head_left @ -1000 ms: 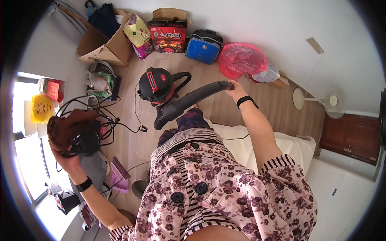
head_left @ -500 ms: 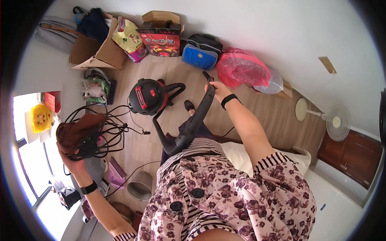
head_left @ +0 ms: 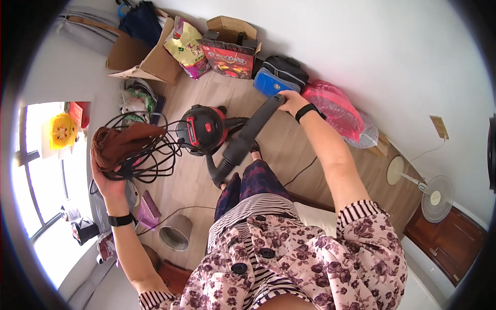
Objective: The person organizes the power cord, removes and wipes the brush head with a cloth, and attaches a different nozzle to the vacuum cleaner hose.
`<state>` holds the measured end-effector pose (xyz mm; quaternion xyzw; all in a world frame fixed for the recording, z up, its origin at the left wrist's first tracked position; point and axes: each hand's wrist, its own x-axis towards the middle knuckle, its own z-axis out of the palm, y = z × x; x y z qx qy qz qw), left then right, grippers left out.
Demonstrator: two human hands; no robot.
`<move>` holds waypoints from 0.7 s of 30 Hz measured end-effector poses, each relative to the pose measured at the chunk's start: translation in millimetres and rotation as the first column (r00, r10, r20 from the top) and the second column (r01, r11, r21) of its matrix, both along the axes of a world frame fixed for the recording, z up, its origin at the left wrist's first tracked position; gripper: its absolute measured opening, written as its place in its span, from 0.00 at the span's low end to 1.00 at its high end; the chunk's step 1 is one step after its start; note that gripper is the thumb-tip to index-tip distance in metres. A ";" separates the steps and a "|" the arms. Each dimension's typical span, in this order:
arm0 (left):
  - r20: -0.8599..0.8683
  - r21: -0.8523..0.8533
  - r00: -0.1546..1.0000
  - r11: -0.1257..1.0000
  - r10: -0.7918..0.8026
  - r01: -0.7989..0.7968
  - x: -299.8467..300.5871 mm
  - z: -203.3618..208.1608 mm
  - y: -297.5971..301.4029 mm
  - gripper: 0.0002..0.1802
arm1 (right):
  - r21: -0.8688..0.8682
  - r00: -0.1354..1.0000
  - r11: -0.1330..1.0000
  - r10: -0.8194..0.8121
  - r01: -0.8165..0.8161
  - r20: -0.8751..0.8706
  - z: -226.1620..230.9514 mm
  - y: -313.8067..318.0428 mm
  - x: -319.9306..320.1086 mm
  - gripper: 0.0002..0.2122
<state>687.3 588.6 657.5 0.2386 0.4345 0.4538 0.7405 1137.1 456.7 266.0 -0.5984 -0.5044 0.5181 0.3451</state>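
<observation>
The left arm is out to the side, its left hand gripping a brown cloth and loopy black cord. The right arm stretches forward, its right hand curled round the end of a black tube. The vacuum sits on the floor, in from its far edge.

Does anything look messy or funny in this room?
Yes, the black cable looks messy. The left hand holds it together with a brown cloth, and it spreads out in loose, crisscrossing loops instead of a neat coil. I can't see anything spilled or broken.
</observation>
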 end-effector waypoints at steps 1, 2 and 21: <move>-0.054 0.007 0.997 0.999 0.047 -0.046 1.3 -0.8 4.0 0.23 | -0.006 1.000 1.000 0.009 -0.009 -0.008 10.0 -1.3 -1.9 0.10; -0.059 -0.013 0.995 0.997 0.080 -0.080 -0.3 -1.7 7.9 0.23 | -0.041 0.996 0.999 -0.009 0.005 -0.090 19.7 -5.5 -6.4 0.10; 0.065 -0.014 0.994 0.996 -0.085 0.086 27.8 -71.3 86.7 0.20 | -0.845 -0.166 0.512 -0.857 -0.157 -0.488 -0.8 115.5 -46.7 0.15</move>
